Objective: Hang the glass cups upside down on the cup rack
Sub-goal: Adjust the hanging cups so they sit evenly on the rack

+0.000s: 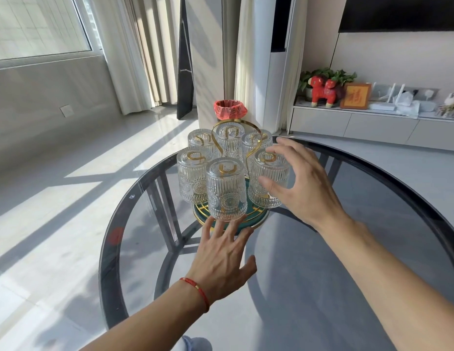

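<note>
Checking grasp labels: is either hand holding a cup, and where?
Neither. The right hand is spread open beside the right-front cup; the left hand is open below the rack.

Legible text: one item. Framed plaque (355, 96) on the TV cabinet (347, 122), at 1 o'clock from the cup rack (231, 214): a single red Chinese character, 福, on a gold ground. Small round etched mark (131, 196) on the glass table (322, 249) rim at 9 o'clock: too small to read.
</note>
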`<state>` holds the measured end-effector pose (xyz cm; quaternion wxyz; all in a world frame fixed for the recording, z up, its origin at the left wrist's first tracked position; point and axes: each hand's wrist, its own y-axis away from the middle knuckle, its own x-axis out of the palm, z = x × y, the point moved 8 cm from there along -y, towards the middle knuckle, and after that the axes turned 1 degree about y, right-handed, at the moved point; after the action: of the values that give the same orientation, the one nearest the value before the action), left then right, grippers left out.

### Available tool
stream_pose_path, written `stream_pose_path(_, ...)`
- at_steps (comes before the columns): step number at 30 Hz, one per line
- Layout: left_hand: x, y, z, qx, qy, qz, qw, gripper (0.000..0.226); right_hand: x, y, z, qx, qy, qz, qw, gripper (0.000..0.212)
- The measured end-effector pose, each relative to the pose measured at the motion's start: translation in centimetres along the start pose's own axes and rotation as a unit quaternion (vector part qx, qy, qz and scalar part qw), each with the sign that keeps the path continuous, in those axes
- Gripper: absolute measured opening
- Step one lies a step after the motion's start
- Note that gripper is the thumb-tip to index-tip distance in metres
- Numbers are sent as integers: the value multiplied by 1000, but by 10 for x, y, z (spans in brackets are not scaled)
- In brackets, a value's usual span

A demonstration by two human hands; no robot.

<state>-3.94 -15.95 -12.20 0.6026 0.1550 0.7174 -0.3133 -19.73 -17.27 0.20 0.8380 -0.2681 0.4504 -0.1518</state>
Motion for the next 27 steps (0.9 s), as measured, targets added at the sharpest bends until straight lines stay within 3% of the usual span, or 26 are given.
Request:
stream_pose_path(13, 1, 0, 1, 3, 0, -8, 1000, 57, -11, 0, -2, -52, 50, -28, 997, 33)
stream_pose_path(27, 2, 1, 2, 0, -6, -4, 1000, 57, -11, -1, 1, -59, 62, -3, 996, 35)
